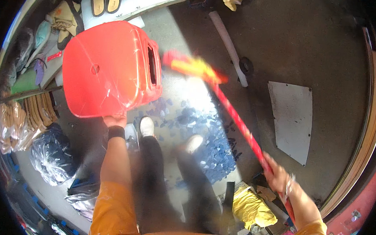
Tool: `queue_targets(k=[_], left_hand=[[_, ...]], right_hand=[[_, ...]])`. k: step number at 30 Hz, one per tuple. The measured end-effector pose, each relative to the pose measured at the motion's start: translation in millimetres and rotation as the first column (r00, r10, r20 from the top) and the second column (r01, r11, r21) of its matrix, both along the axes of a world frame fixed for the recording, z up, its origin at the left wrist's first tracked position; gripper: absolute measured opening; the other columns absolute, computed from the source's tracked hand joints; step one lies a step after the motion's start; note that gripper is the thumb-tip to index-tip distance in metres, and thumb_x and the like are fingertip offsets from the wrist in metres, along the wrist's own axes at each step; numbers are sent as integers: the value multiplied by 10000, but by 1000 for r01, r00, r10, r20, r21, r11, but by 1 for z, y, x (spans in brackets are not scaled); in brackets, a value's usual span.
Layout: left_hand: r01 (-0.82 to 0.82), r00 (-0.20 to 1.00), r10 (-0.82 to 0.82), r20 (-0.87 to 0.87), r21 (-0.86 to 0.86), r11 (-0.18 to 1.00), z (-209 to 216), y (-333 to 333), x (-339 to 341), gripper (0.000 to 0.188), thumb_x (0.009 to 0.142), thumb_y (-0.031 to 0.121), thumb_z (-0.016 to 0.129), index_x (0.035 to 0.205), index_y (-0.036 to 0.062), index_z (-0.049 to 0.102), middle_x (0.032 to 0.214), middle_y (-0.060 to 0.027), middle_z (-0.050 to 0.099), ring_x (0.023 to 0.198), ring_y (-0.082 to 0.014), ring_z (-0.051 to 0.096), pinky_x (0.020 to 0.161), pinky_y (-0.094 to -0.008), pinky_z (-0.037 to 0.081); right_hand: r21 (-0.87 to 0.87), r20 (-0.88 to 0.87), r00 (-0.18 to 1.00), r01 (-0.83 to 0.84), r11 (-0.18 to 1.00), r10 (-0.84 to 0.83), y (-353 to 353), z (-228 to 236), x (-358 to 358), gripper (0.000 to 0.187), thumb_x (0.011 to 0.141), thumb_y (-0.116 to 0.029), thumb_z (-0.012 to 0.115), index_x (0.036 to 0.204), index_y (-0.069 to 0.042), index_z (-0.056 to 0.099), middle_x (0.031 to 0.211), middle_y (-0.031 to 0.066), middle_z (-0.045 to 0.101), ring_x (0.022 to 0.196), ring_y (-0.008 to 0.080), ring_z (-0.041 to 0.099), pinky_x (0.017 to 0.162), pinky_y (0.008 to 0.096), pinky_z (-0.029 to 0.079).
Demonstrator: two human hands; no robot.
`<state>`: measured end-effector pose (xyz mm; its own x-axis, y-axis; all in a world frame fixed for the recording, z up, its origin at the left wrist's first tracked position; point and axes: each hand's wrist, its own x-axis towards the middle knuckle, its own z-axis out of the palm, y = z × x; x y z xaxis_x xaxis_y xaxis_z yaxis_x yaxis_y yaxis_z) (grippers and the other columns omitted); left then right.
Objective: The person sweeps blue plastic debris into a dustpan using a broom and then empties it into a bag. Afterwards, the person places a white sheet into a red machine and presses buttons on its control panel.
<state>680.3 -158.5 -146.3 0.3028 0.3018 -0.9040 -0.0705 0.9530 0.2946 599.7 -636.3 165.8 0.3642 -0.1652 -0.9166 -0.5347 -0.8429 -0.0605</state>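
My left hand [115, 120] grips the near edge of a red plastic stool [101, 65], its flat top with a small round hole towards me and a dark slot in its right side. The hand's fingers are partly hidden by the stool. In my right hand [277, 177] is the red shaft of a broom [239, 120], held slantwise. Its red and yellow head, smeared by motion, is just right of the stool. Below the broom head, many small blue scraps [214, 151] lie heaped and scattered on the floor around my shoes.
A pale bench [154, 4] with sandals [106, 2] runs along the far left. Bundled brown pieces [40, 108] and a stuffed plastic bag [52, 154] lie at left. A white board [292, 121] and a long pale roll [229, 46] are on the right floor; yellow bag [255, 208] near right.
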Motion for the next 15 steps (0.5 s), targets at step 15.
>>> queue_targets(k=[15], left_hand=[[257, 961, -268, 61, 140, 956, 44, 163, -81, 589, 862, 497, 346, 1279, 84, 389, 1323, -91, 407, 1194, -307, 391, 992, -488, 311]], right_hand=[[-135, -212, 912, -383, 914, 351, 166, -193, 73, 726, 822, -63, 409, 1389, -247, -5, 1135, 247, 504, 1039, 377, 522, 888, 450, 414]])
